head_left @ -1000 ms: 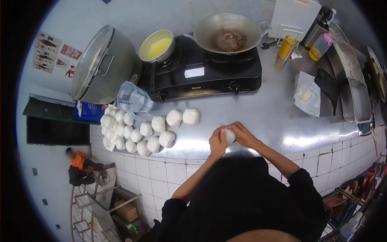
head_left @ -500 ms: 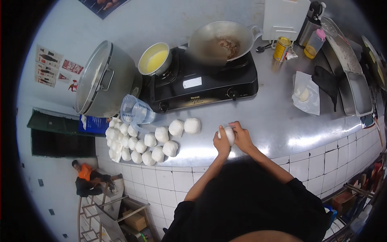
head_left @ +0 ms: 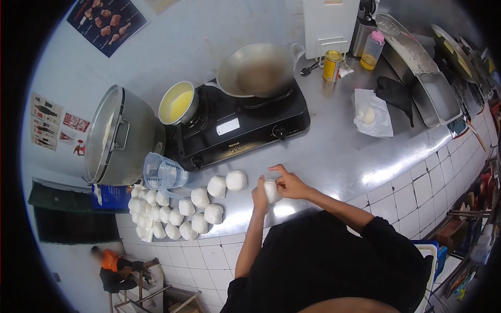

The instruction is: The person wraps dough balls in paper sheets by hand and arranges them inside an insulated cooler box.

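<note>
A white round bundle [head_left: 272, 192] is held low over the steel counter between my two hands. My left hand [head_left: 260, 196] is closed against its left side. On its right side, my right hand [head_left: 290, 184] presses with bent fingers, while its index finger points out to the left above the bundle. Several similar white wrapped bundles [head_left: 214, 214] stand in rows on the counter to the left of my hands. A clear measuring jug [head_left: 166, 172] stands behind them.
A black two-burner stove [head_left: 240, 141] carries a wok [head_left: 255, 70] and a bowl of yellow liquid [head_left: 178, 103]. A large pot [head_left: 125, 135] stands left. Rightward are a yellow can [head_left: 332, 66], a pink-capped bottle [head_left: 372, 51], white paper [head_left: 372, 113] and metal trays [head_left: 439, 99]. A person [head_left: 112, 262] sits lower left.
The camera view has turned, shifting the stove and counter. My hands remain on the bundle; the right index finger has lifted off and now stretches outward.
</note>
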Action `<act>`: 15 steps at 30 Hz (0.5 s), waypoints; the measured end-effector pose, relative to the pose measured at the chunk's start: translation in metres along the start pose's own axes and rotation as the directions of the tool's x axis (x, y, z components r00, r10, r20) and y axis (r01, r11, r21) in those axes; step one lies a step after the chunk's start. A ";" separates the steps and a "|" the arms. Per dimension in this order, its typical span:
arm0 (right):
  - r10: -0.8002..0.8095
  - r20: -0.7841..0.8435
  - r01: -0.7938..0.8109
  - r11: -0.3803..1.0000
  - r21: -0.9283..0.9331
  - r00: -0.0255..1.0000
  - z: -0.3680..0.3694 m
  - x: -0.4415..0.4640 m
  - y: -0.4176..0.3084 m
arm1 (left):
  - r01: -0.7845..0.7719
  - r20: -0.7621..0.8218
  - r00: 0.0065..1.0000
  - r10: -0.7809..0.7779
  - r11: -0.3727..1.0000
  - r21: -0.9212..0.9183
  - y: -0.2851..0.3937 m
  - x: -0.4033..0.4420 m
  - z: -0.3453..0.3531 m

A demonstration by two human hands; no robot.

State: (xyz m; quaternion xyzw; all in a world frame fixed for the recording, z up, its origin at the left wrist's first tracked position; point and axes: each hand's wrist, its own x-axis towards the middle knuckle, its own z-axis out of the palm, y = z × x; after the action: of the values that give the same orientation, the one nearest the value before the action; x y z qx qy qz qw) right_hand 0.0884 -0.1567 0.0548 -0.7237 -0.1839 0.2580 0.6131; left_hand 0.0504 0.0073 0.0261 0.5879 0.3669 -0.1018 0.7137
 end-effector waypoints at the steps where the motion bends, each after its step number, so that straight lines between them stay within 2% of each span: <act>1: -0.018 -0.128 0.009 0.998 -0.070 0.992 0.000 0.001 0.000 | -0.053 -0.025 0.998 0.054 0.998 0.044 -0.004 0.007 -0.009; 2: -0.050 -0.253 0.015 0.990 -0.141 0.966 0.000 0.004 0.001 | -0.233 -0.116 0.955 0.272 0.935 0.268 -0.009 0.010 -0.023; 3: -0.095 -0.370 0.015 0.977 -0.213 0.924 -0.003 0.010 0.001 | -0.368 -0.155 0.856 0.493 0.792 0.487 -0.006 0.007 -0.034; 4: -0.272 -0.596 -0.033 0.893 -0.449 0.756 -0.023 0.015 0.006 | -0.436 -0.142 0.709 0.691 0.588 0.681 -0.004 0.005 -0.048; 5: -0.480 -0.708 -0.155 0.761 -0.630 0.518 -0.056 0.019 0.011 | -0.321 -0.192 0.746 0.638 0.596 0.736 -0.008 0.011 -0.074; 6: -0.384 -0.848 -0.263 0.832 -0.489 0.364 -0.089 0.013 -0.001 | -0.201 -0.246 0.774 0.583 0.595 0.778 -0.014 0.016 -0.100; 8: -0.438 -0.891 -0.440 0.781 -0.444 0.121 -0.156 0.006 0.018 | -0.032 -0.267 0.783 0.562 0.464 0.885 -0.015 0.003 -0.124; 9: -0.488 -0.873 -0.542 0.735 -0.407 -0.007 -0.179 0.008 0.029 | -0.061 -0.262 0.759 0.596 0.466 0.883 -0.020 0.006 -0.133; 11: -0.353 -0.935 -0.369 0.871 -0.325 -0.009 -0.197 0.009 0.030 | -0.112 -0.253 0.711 0.656 0.461 0.880 -0.031 0.015 -0.145; 12: -0.283 -0.959 -0.280 0.920 -0.273 0.006 -0.202 0.006 0.033 | -0.098 -0.223 0.736 0.639 0.427 0.899 -0.031 0.012 -0.143; 14: -0.292 -0.956 -0.317 0.904 -0.286 0.031 -0.208 0.011 0.058 | -0.079 -0.160 0.778 0.607 0.348 0.934 -0.017 0.001 -0.132; 15: -0.291 -0.956 -0.339 0.896 -0.288 0.043 -0.208 0.012 0.073 | -0.141 -0.110 0.693 0.713 0.283 0.949 -0.014 -0.002 -0.129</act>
State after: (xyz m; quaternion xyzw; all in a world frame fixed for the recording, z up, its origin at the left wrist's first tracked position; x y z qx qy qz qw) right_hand 0.2186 -0.3275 0.0056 -0.8171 0.2518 -0.3549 0.3781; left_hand -0.0111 0.1201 0.0123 0.9511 0.2498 0.0912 0.1572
